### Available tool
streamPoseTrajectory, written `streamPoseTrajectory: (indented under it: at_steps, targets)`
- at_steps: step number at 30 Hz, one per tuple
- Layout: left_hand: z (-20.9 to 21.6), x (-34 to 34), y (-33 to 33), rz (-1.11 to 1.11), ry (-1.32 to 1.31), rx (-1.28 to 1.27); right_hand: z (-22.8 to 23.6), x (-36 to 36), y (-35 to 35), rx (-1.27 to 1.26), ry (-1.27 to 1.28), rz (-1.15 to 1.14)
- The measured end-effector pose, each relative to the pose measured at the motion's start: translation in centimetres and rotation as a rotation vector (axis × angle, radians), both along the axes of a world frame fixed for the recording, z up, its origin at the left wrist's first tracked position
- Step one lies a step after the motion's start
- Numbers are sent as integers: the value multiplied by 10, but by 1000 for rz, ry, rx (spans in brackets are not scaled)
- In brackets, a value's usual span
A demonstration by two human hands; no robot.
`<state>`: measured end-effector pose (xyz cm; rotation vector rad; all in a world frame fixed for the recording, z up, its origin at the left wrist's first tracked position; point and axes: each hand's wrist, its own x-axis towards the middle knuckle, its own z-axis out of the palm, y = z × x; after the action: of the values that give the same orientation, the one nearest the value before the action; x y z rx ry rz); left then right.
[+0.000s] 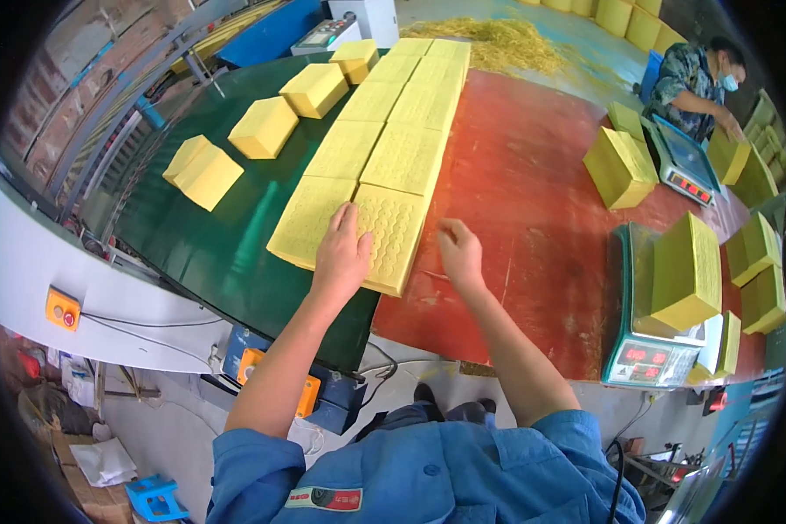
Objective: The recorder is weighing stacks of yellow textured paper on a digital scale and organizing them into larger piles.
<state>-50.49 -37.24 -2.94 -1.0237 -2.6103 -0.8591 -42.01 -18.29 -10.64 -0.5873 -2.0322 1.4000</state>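
While a green conveyor belt point(227, 253) curves away along the left edge of a red-brown bench point(533, 201), a double row of flat yellow slabs point(393, 113) already runs from the far end down to the near edge, laid edge to edge along the seam between belt and bench. Loose yellow blocks point(262, 127) wait further left on the belt, so much seems unsorted. A yellow block stands on a weighing scale point(646, 349) at the near right corner. The left hand point(342, 253) lies flat, fingers together, on the nearest slab point(384, 240). The right hand point(459, 251), fingers loosely curled and holding nothing, hovers just beside that slab's right edge.
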Motion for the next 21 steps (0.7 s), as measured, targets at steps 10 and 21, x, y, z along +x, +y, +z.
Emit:
streamPoseTrajectory:
  at_steps: [10,21]
  targets:
    - [-9,-15,4,64,-71,6,-49,-42,4,-368,-118,121]
    - [-7,21,-16,-90,-322,40,-38,25,11,-112,-291,92]
